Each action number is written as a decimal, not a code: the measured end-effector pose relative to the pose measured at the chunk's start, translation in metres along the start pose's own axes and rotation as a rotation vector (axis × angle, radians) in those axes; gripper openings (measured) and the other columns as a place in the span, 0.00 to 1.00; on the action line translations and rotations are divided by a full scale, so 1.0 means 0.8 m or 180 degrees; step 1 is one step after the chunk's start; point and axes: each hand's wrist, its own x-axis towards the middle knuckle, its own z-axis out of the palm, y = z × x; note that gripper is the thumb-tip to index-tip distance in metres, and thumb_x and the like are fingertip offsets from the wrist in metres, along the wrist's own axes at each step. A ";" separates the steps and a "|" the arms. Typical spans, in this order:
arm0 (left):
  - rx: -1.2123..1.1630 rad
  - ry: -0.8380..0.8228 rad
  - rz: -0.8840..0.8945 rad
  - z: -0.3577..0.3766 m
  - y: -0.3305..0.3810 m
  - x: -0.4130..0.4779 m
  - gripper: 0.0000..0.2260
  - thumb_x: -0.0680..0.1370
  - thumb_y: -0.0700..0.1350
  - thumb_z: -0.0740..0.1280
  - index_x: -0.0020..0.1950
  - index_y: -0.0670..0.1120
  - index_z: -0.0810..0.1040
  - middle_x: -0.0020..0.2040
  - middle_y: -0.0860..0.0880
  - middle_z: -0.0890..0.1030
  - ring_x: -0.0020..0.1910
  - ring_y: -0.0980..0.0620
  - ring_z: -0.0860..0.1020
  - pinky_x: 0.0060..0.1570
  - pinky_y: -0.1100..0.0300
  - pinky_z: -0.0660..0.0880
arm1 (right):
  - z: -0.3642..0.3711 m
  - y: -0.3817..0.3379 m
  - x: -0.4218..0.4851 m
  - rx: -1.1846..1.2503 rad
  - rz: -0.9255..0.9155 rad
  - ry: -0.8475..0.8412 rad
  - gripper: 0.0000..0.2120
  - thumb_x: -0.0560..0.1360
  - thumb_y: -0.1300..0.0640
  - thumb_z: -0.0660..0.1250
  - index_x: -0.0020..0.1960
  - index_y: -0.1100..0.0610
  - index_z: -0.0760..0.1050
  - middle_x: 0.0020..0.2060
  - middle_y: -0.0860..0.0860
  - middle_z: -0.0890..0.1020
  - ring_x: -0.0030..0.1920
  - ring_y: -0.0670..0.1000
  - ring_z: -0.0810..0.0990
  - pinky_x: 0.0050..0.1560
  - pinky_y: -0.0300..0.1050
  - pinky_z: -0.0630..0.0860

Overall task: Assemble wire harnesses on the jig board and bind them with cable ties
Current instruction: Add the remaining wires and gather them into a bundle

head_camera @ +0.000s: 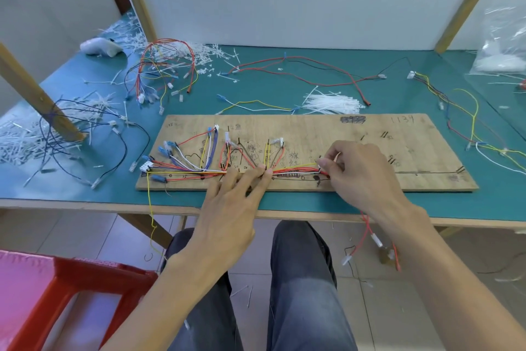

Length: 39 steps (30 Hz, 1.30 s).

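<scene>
Wires (196, 171) lie routed over the board's (412, 148) 9 o'clock half. Your left hand (230, 208) presses them with straight fingers; your right hand (358, 174) pinches their end. Binding looks undone: ties (333, 103) wait at 12 o'clock.

The green table (370, 204) is carrying the jig board (412, 145) beneath the right hand (361, 171) gripping wires (296, 170). Cable ties (331, 104) are lying just beyond that grip, and loose harnesses (168, 71) are lying far to its left.
</scene>
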 end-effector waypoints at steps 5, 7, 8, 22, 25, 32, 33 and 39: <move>-0.0229 0.0123 -0.0052 0.002 -0.005 0.004 0.44 0.73 0.39 0.70 0.85 0.57 0.54 0.81 0.60 0.58 0.71 0.52 0.60 0.70 0.54 0.59 | 0.006 0.002 -0.007 0.0193 0.0034 -0.0020 0.08 0.81 0.49 0.70 0.44 0.49 0.78 0.32 0.48 0.80 0.41 0.56 0.80 0.46 0.53 0.79; -0.0268 0.0157 -0.0048 0.001 -0.005 0.004 0.43 0.72 0.39 0.70 0.84 0.57 0.57 0.81 0.61 0.60 0.70 0.52 0.61 0.67 0.54 0.61 | 0.006 0.003 -0.015 -0.0076 -0.0078 0.0026 0.06 0.81 0.49 0.68 0.46 0.49 0.77 0.32 0.48 0.80 0.40 0.57 0.79 0.43 0.52 0.78; -0.0277 0.0180 -0.0049 0.000 -0.005 0.004 0.43 0.72 0.38 0.69 0.84 0.57 0.58 0.80 0.61 0.62 0.69 0.53 0.61 0.66 0.54 0.61 | 0.005 0.003 -0.020 -0.0288 -0.0156 0.0048 0.05 0.82 0.50 0.67 0.48 0.48 0.76 0.34 0.49 0.81 0.41 0.57 0.79 0.41 0.51 0.76; -0.0568 0.0087 -0.0173 -0.006 -0.004 0.011 0.39 0.69 0.35 0.69 0.79 0.56 0.71 0.73 0.60 0.74 0.66 0.53 0.68 0.55 0.51 0.68 | -0.021 0.004 -0.100 -0.1015 0.0302 -0.0374 0.05 0.74 0.46 0.74 0.43 0.47 0.83 0.40 0.45 0.82 0.44 0.54 0.82 0.43 0.47 0.79; -0.0589 0.0076 -0.0182 -0.007 -0.005 0.013 0.38 0.70 0.35 0.68 0.78 0.58 0.71 0.72 0.61 0.73 0.66 0.53 0.69 0.56 0.51 0.69 | -0.020 0.001 -0.098 -0.0907 0.0215 -0.0127 0.09 0.73 0.42 0.76 0.40 0.45 0.81 0.36 0.42 0.80 0.41 0.51 0.80 0.37 0.44 0.73; -0.0616 0.0059 -0.0186 -0.011 -0.005 0.015 0.36 0.72 0.34 0.66 0.78 0.59 0.72 0.73 0.64 0.72 0.68 0.54 0.70 0.58 0.52 0.68 | 0.009 0.002 -0.032 -0.0048 -0.0479 0.0196 0.11 0.82 0.50 0.68 0.59 0.52 0.84 0.50 0.46 0.81 0.53 0.52 0.78 0.52 0.52 0.77; -0.0636 0.0063 -0.0184 -0.011 -0.004 0.016 0.36 0.72 0.34 0.66 0.77 0.59 0.72 0.73 0.64 0.72 0.68 0.54 0.70 0.59 0.52 0.68 | 0.012 0.005 -0.025 -0.0084 -0.0475 0.0185 0.10 0.82 0.50 0.68 0.57 0.52 0.85 0.49 0.46 0.81 0.53 0.52 0.78 0.52 0.52 0.77; -0.0751 0.0126 -0.0213 -0.015 -0.004 0.021 0.34 0.72 0.33 0.67 0.75 0.58 0.76 0.69 0.62 0.76 0.67 0.54 0.72 0.63 0.51 0.70 | 0.002 0.013 0.046 0.0615 -0.0125 0.0489 0.08 0.77 0.50 0.73 0.40 0.48 0.84 0.28 0.37 0.79 0.33 0.38 0.77 0.36 0.34 0.66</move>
